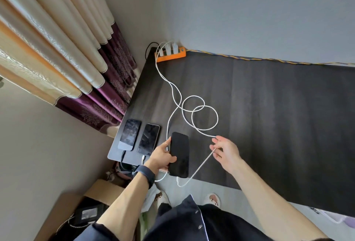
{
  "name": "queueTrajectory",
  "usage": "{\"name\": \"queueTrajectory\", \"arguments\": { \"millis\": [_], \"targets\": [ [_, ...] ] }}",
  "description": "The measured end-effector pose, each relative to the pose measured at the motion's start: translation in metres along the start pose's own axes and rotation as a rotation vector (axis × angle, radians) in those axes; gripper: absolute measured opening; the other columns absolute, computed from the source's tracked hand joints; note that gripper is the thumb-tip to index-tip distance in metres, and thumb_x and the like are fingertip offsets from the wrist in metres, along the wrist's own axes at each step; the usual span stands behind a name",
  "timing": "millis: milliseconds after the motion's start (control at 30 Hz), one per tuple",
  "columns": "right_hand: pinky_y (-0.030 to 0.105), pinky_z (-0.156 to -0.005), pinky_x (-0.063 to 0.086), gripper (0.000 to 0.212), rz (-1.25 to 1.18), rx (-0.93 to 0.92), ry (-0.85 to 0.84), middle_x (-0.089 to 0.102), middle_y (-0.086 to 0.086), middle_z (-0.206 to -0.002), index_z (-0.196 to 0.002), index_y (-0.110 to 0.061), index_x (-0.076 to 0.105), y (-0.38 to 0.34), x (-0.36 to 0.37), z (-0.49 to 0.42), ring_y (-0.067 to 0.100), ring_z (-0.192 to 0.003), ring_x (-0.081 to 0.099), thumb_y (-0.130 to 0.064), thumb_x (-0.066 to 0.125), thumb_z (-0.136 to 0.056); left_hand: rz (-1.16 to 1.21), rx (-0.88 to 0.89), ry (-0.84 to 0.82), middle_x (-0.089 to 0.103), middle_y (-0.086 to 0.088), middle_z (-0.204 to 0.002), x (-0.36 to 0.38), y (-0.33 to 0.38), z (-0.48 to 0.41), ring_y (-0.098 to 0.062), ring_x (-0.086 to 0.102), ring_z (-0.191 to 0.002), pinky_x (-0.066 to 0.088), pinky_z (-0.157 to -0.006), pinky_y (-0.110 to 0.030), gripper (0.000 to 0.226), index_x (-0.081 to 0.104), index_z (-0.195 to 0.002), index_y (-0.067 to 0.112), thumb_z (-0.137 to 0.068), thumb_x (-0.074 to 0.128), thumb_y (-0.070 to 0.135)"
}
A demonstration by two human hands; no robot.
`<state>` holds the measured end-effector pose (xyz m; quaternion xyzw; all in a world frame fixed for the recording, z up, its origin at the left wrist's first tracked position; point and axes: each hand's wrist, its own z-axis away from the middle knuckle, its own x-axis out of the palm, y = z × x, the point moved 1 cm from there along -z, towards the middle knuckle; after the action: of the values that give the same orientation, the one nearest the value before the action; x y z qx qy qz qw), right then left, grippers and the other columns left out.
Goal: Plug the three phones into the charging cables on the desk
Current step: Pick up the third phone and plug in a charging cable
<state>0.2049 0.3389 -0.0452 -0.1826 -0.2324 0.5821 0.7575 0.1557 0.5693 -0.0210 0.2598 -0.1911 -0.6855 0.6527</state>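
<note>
A: Where is the third phone (179, 154) now?

B: On the desk (269, 106) near the front edge, with its 6 o'clock end poking out past that edge. The left hand (163, 156) grips it along its left side, fingers wrapped round the edge.

A: And its long axis?

B: Roughly 12 to 6. I judge the port is on the 6 o'clock end, as on the far-left phone (129, 135) and the middle phone (148, 139), which both have a lead at that end.

A: What is the right hand (224, 150) doing?

B: It holds the white cable (199, 164) loosely between thumb and fingers, at 3 o'clock from the phone. The cable runs back in 2 loops toward the orange power strip (170, 55) at 12 o'clock.

A: So where is the plug (177, 179)?

B: Hanging below the desk edge, at 7 o'clock from the right hand, just beside the phone's near end but not in it.

A: Then the grip sits too far up the cable?

B: I think so. The right hand likely needs to work down to the plug, then push toward 12 o'clock, along the phone's axis.
</note>
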Motion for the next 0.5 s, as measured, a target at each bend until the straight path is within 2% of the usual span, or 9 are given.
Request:
{"name": "queueTrajectory", "arguments": {
  "millis": [100, 167, 200, 267, 333, 367, 433, 500],
  "targets": [
    [0.031, -0.083, 0.049, 0.042, -0.023, -0.155, 0.127, 0.071, -0.003, -0.11, -0.114, -0.018, 0.064, -0.022, -0.008, -0.005, 0.019, -0.101, 0.067, 0.009, 0.061, -0.082, 0.077, -0.045, 0.077, 0.071, -0.011, -0.119, 0.009, -0.013, -0.021, -0.032, 0.069, -0.105, 0.058, -0.086, -0.052, 0.09, 0.021, -0.156, 0.03, -0.085, 0.06, -0.011],
    [0.031, -0.079, 0.052, 0.038, 0.07, -0.242, 0.208, 0.072, -0.004, -0.105, -0.107, -0.019, 0.064, -0.022, -0.019, -0.012, 0.019, -0.1, 0.066, 0.009, 0.064, -0.082, 0.14, -0.059, 0.092, 0.07, -0.011, -0.119, 0.016, -0.015, -0.035, -0.03, 0.07, -0.102, 0.059, -0.083, -0.049, 0.088, 0.023, -0.154, 0.033, -0.087, 0.058, -0.012],
    [0.035, -0.083, 0.054, 0.035, 0.165, -0.274, 0.226, 0.071, -0.005, -0.104, -0.104, -0.019, 0.064, -0.018, -0.026, -0.015, 0.019, -0.101, 0.066, 0.009, 0.066, -0.082, 0.12, -0.052, 0.088, 0.07, -0.011, -0.119, 0.019, -0.014, -0.041, -0.029, 0.069, -0.098, 0.06, -0.082, -0.044, 0.087, 0.024, -0.154, 0.034, -0.088, 0.057, -0.012],
    [0.042, -0.093, 0.054, 0.033, 0.391, -0.288, 0.209, 0.072, -0.007, -0.103, -0.098, -0.022, 0.064, -0.002, -0.04, -0.019, 0.02, -0.103, 0.067, 0.006, 0.069, -0.081, -0.052, -0.011, 0.079, 0.071, -0.009, -0.112, 0.023, -0.013, -0.052, -0.023, 0.068, -0.085, 0.06, -0.078, -0.035, 0.086, 0.026, -0.152, 0.038, -0.087, 0.058, -0.007],
    [0.032, -0.09, 0.052, 0.029, 0.586, -0.281, 0.17, 0.071, -0.009, -0.103, -0.096, -0.021, 0.064, 0.017, -0.054, -0.023, 0.022, -0.104, 0.067, 0.003, 0.069, -0.082, -0.296, 0.029, 0.113, 0.072, -0.005, -0.105, 0.027, -0.015, -0.062, -0.021, 0.068, -0.08, 0.059, -0.081, -0.034, 0.084, 0.027, -0.151, 0.044, -0.085, 0.058, 0.001],
    [0.025, -0.085, 0.048, 0.025, 0.666, -0.275, 0.152, 0.07, -0.008, -0.105, -0.097, -0.021, 0.064, 0.024, -0.06, -0.024, 0.023, -0.104, 0.066, 0.001, 0.067, -0.084, -0.372, 0.033, 0.142, 0.072, -0.005, -0.11, 0.028, -0.017, -0.065, -0.022, 0.069, -0.087, 0.057, -0.086, -0.034, 0.083, 0.028, -0.151, 0.045, -0.085, 0.056, 0.004],
    [0.024, -0.082, 0.044, 0.022, 0.834, -0.24, 0.102, 0.067, -0.003, -0.116, -0.107, -0.022, 0.062, 0.034, -0.067, -0.026, 0.022, -0.108, 0.065, -0.009, 0.064, -0.09, -0.437, 0.039, 0.219, 0.066, -0.008, -0.127, 0.033, -0.022, -0.07, -0.027, 0.067, -0.107, 0.053, -0.096, -0.033, 0.078, 0.029, -0.151, 0.042, -0.087, 0.054, 0.005],
    [0.03, -0.095, 0.044, 0.039, 1.075, -0.241, 0.028, 0.058, 0.0, -0.136, -0.13, -0.022, 0.055, 0.039, -0.07, -0.027, 0.022, -0.12, 0.058, -0.023, 0.063, -0.092, -0.485, 0.07, 0.314, 0.059, -0.011, -0.136, 0.039, -0.028, -0.073, -0.03, 0.06, -0.117, 0.049, -0.101, -0.036, 0.072, 0.03, -0.152, 0.036, -0.09, 0.051, 0.006]
  ]
}}
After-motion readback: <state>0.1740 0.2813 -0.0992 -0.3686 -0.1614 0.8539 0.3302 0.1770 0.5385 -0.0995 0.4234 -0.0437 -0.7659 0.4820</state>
